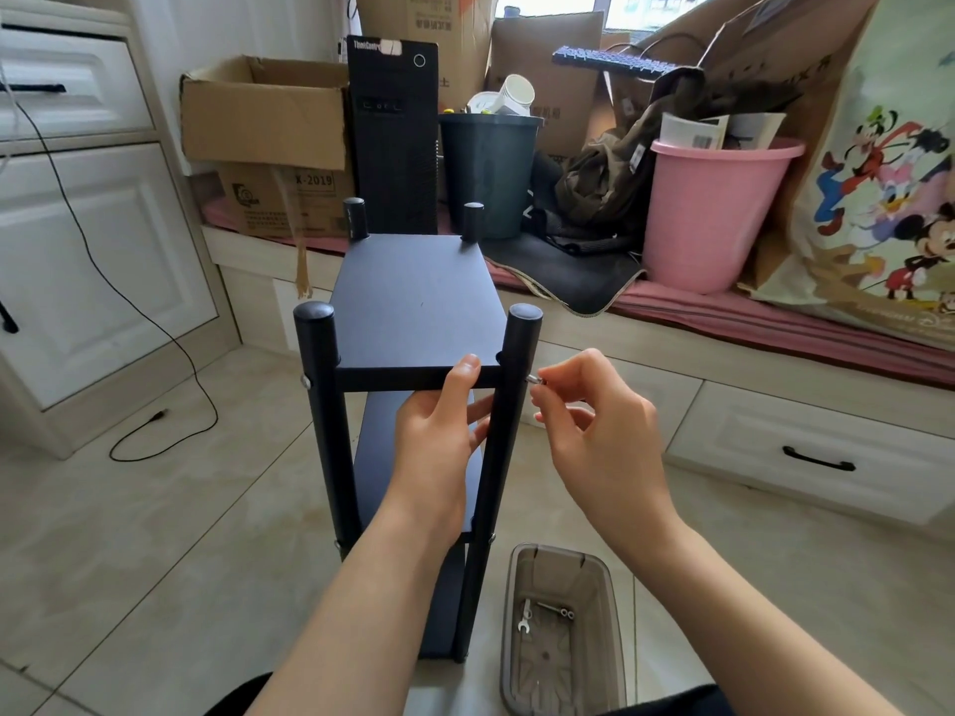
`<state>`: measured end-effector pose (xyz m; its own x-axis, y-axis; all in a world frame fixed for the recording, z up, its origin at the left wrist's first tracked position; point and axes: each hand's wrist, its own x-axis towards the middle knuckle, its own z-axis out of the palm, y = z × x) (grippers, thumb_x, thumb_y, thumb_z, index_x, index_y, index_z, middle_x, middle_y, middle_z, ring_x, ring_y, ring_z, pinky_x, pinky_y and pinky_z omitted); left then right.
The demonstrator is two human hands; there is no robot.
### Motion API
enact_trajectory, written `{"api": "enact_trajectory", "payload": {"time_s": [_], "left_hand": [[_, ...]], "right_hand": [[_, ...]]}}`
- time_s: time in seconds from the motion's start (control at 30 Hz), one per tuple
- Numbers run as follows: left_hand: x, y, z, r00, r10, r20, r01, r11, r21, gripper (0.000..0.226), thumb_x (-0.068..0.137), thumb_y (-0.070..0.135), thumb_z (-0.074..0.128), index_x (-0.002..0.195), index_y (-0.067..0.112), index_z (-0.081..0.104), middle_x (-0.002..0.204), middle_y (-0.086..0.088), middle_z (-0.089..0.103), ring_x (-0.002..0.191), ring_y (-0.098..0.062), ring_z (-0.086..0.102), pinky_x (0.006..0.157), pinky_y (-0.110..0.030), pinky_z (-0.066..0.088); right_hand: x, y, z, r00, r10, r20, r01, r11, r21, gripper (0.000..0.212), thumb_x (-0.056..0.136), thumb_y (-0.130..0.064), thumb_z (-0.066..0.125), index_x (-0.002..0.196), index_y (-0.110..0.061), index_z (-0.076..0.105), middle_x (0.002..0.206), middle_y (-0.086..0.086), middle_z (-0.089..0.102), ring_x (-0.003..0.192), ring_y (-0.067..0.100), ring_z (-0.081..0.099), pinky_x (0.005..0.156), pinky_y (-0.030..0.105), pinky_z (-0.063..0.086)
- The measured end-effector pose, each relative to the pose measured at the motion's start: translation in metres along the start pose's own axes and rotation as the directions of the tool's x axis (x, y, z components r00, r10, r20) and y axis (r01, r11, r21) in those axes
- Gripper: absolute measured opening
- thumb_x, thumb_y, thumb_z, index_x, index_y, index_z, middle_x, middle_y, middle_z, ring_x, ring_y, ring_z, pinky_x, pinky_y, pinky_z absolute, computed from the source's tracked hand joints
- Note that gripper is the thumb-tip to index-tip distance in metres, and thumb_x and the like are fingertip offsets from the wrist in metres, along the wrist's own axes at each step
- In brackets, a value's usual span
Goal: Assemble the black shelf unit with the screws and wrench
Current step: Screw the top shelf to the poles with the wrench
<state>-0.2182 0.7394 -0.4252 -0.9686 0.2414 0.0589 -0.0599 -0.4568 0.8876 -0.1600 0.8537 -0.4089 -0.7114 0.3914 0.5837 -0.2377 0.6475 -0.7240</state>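
At the right front post (509, 405), the right hand (594, 421) pinches a small slippery screw (532, 378); the left hand (439, 426) grips the stiff top shelf (413, 302) edge (light, tippable unit).

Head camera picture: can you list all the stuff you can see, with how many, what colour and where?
shelf unit: one, black, standing on the floor, centre
screw: one, silver, at the near right post
tray: one, clear grey, on the floor, right
wrench: one, silver, in the tray
buckets: dark green, pink, on the bench
computer tower: one, black, on the bench
cardboard box: several, brown, behind
left hand: grips the top shelf's front edge
right hand: pinches the screw
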Motion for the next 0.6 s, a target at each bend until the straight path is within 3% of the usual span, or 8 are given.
{"api": "enact_trajectory", "payload": {"time_s": [0.23, 0.37, 0.5, 0.6], "left_hand": [[0.0010, 0.0008, 0.0045, 0.999, 0.031, -0.006, -0.031, 0.998, 0.056, 0.014, 0.101, 0.034, 0.055, 0.107, 0.030, 0.067, 0.108, 0.002, 0.076, 0.103, -0.026, 0.073, 0.100, -0.047, 0.053], [0.0001, 0.0016, 0.0056, 1.000, 0.029, -0.001, -0.029, 0.998, 0.064, 0.015, 0.101, 0.034, 0.054, 0.109, 0.028, 0.066, 0.113, -0.002, 0.075, 0.104, -0.026, 0.072, 0.102, -0.048, 0.053], [0.0003, 0.0012, 0.0060, 1.000, 0.028, 0.000, -0.028, 0.998, 0.053, 0.014, 0.101, 0.034, 0.054, 0.106, 0.028, 0.067, 0.111, -0.001, 0.076, 0.102, -0.024, 0.073, 0.098, -0.042, 0.055], [0.0006, 0.0002, 0.0056, 1.000, 0.023, -0.008, -0.023, 0.999, 0.040, 0.014, 0.101, 0.034, 0.055, 0.105, 0.028, 0.067, 0.109, 0.001, 0.076, 0.100, -0.022, 0.074, 0.095, -0.038, 0.055]], "right_hand": [[0.0044, -0.0002, -0.0006, 0.984, 0.171, 0.053, -0.179, 0.961, 0.211, 0.013, 0.092, -0.017, 0.069, 0.083, -0.008, 0.068, 0.071, 0.000, 0.072, 0.063, 0.016, 0.071, 0.065, 0.036, 0.061], [0.0051, 0.0008, 0.0020, 0.992, 0.119, 0.046, -0.126, 0.974, 0.188, 0.006, 0.089, -0.010, 0.072, 0.085, -0.009, 0.067, 0.074, -0.001, 0.072, 0.070, 0.016, 0.071, 0.066, 0.032, 0.060], [0.0067, 0.0017, 0.0024, 0.991, 0.134, 0.022, -0.135, 0.969, 0.207, 0.012, 0.085, -0.012, 0.076, 0.084, -0.011, 0.064, 0.073, 0.001, 0.071, 0.067, 0.015, 0.070, 0.060, 0.022, 0.055], [0.0070, 0.0019, 0.0012, 0.990, 0.137, 0.019, -0.138, 0.969, 0.207, 0.013, 0.085, -0.015, 0.077, 0.081, -0.012, 0.065, 0.074, 0.001, 0.072, 0.067, 0.017, 0.070, 0.064, 0.030, 0.057]]}}
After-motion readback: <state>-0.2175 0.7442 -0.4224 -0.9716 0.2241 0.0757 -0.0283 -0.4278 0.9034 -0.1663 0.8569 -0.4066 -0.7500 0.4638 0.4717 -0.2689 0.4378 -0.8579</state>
